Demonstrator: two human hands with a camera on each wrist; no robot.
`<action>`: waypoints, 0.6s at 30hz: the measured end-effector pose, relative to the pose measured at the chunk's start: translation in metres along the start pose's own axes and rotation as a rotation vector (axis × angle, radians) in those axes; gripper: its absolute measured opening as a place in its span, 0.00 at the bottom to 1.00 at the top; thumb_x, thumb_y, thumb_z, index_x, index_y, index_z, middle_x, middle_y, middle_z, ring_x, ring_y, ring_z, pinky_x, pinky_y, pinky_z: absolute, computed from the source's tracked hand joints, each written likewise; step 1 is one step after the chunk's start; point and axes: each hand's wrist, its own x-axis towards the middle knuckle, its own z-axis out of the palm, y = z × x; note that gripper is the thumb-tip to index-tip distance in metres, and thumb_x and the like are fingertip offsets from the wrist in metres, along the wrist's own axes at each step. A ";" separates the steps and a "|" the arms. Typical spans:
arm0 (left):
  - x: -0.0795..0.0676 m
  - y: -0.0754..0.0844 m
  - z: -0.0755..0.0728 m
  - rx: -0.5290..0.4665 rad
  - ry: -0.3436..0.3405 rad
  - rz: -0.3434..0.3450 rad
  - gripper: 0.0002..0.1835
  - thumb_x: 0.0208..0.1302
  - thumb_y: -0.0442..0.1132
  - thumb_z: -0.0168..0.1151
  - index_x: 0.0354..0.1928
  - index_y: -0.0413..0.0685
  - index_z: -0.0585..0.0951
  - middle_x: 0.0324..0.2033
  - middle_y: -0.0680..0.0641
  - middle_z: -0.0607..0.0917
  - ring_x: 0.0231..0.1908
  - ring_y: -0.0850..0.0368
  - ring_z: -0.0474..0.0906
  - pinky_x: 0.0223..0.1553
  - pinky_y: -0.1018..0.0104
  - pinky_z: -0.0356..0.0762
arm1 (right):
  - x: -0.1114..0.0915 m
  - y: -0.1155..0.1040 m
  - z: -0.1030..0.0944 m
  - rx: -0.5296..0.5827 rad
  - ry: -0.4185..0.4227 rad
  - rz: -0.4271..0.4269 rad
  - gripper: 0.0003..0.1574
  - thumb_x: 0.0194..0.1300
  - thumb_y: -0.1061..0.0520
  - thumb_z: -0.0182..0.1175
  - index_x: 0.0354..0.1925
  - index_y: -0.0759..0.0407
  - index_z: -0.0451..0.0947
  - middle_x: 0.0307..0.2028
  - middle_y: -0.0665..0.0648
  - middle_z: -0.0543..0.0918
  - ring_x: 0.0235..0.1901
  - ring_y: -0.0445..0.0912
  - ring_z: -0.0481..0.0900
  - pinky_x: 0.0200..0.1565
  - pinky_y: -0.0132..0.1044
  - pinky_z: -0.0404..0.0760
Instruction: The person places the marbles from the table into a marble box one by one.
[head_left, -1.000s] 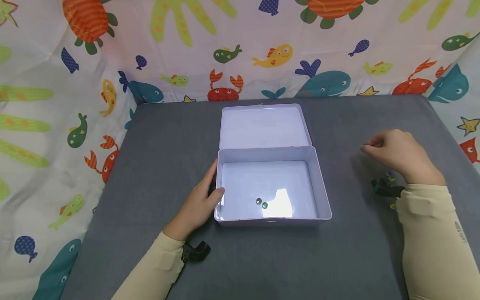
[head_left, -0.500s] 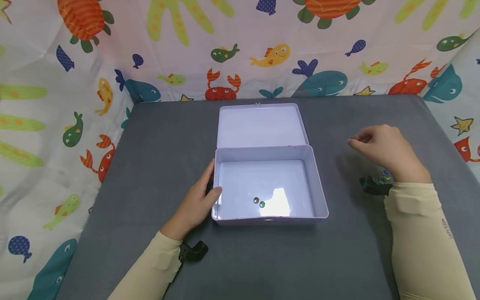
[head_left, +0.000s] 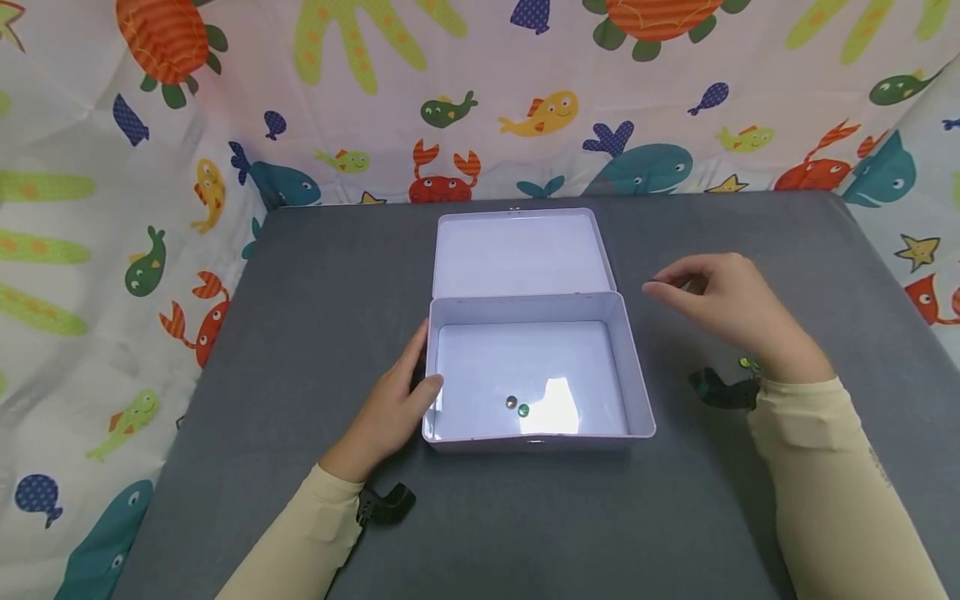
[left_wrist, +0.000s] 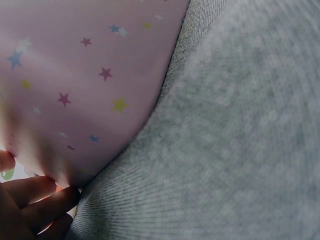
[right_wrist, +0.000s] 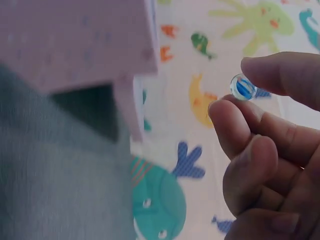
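Leftward, toward the box (head_left: 636,367), the right hand (head_left: 738,307) has shifted since the earlier frame, its fingers now just beside the open lid (head_left: 525,254). Thumb and fingertips are narrow, pinching a clear marble (right_wrist: 243,87) with blue inside; from the head view it is almost wholly hidden by them. Behind those fingers, near the wrist, small green objects (head_left: 748,363) show partly, covered by the arm and a black wrist camera (head_left: 723,390); I cannot tell how many. Left hand (head_left: 386,417) grips the box, thumb at the rim, other fingers hidden behind the wall; the left wrist view cuts them off at its edge. Right of that thumb, two small marbles (head_left: 517,406) lie inside the box.
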 end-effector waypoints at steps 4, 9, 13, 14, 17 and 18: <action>0.000 0.000 0.000 -0.006 0.001 0.013 0.42 0.76 0.45 0.50 0.86 0.61 0.45 0.83 0.54 0.50 0.82 0.49 0.48 0.77 0.35 0.50 | -0.005 -0.013 0.004 0.046 -0.034 -0.024 0.20 0.70 0.47 0.71 0.50 0.60 0.90 0.41 0.59 0.88 0.36 0.52 0.78 0.32 0.33 0.78; 0.000 -0.001 0.001 -0.007 -0.002 0.004 0.42 0.76 0.45 0.50 0.86 0.63 0.45 0.83 0.55 0.50 0.82 0.48 0.47 0.77 0.35 0.50 | -0.012 -0.026 0.008 0.107 -0.045 -0.079 0.17 0.70 0.48 0.71 0.50 0.58 0.90 0.41 0.56 0.89 0.36 0.50 0.78 0.33 0.31 0.80; 0.000 0.000 0.001 -0.006 -0.006 -0.004 0.42 0.76 0.46 0.50 0.86 0.65 0.44 0.84 0.55 0.50 0.82 0.48 0.47 0.76 0.35 0.50 | -0.017 -0.037 0.012 0.174 -0.037 -0.154 0.15 0.71 0.51 0.70 0.50 0.59 0.90 0.41 0.57 0.89 0.34 0.51 0.80 0.35 0.29 0.82; 0.000 0.000 0.000 -0.005 -0.007 -0.005 0.42 0.76 0.46 0.49 0.86 0.65 0.44 0.84 0.55 0.50 0.82 0.48 0.47 0.76 0.34 0.50 | -0.018 -0.040 0.013 0.192 -0.031 -0.170 0.15 0.71 0.52 0.70 0.50 0.59 0.90 0.41 0.57 0.89 0.34 0.50 0.81 0.35 0.28 0.82; 0.000 0.000 0.000 -0.002 -0.005 -0.012 0.42 0.76 0.46 0.49 0.86 0.65 0.45 0.83 0.55 0.50 0.82 0.48 0.48 0.76 0.35 0.51 | -0.021 -0.047 0.017 0.248 -0.018 -0.196 0.14 0.71 0.54 0.70 0.50 0.60 0.89 0.41 0.57 0.90 0.33 0.49 0.83 0.36 0.28 0.84; 0.000 0.000 0.000 0.000 -0.005 -0.014 0.42 0.76 0.46 0.49 0.86 0.66 0.44 0.83 0.55 0.50 0.82 0.49 0.48 0.76 0.35 0.51 | -0.022 -0.049 0.018 0.265 -0.017 -0.198 0.14 0.71 0.54 0.70 0.50 0.60 0.89 0.41 0.57 0.90 0.33 0.49 0.83 0.36 0.29 0.84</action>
